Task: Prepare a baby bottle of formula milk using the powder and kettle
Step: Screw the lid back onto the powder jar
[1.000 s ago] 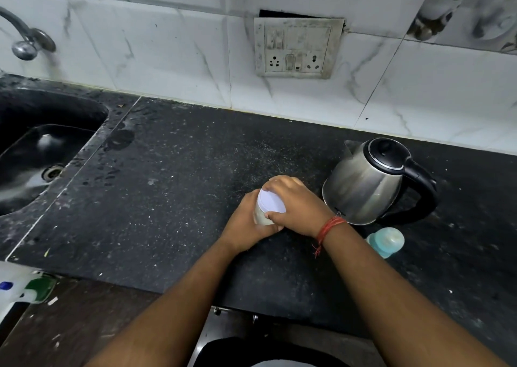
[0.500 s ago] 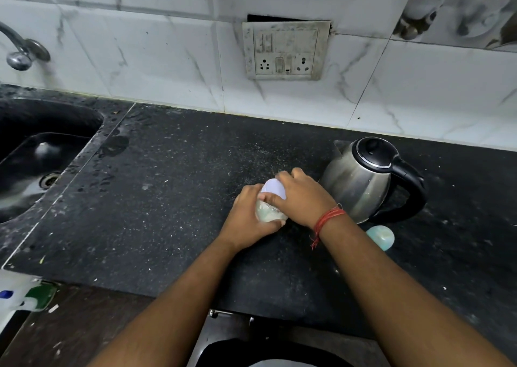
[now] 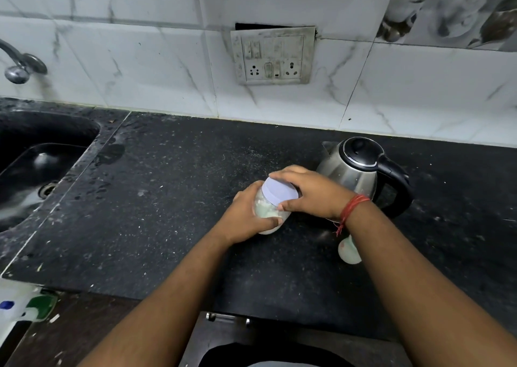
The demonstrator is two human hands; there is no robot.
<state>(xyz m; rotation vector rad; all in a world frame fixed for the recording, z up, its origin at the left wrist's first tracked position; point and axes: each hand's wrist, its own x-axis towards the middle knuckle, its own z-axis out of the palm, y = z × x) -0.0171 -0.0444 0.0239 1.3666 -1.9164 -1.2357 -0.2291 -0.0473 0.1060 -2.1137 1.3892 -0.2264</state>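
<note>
Your left hand (image 3: 246, 218) wraps the powder jar (image 3: 268, 212); right hand (image 3: 310, 193) fingers curl round its lid (image 3: 279, 191). Kettle (image 3: 355, 170) at 2 o'clock.

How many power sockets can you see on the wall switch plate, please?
2: both on the grimy white switch plate above the counter, one socket at its lower left, one at its lower right.

Domestic kitchen. Indicators: black stone bench (image 3: 173, 198) with inset sink (image 3: 42, 154) and wall tap (image 3: 19, 64); marble-pattern tiles (image 3: 140, 59) behind; switch-and-socket plate (image 3: 272, 56) in the wall; steel electric kettle (image 3: 361, 168) standing on the bench
</note>
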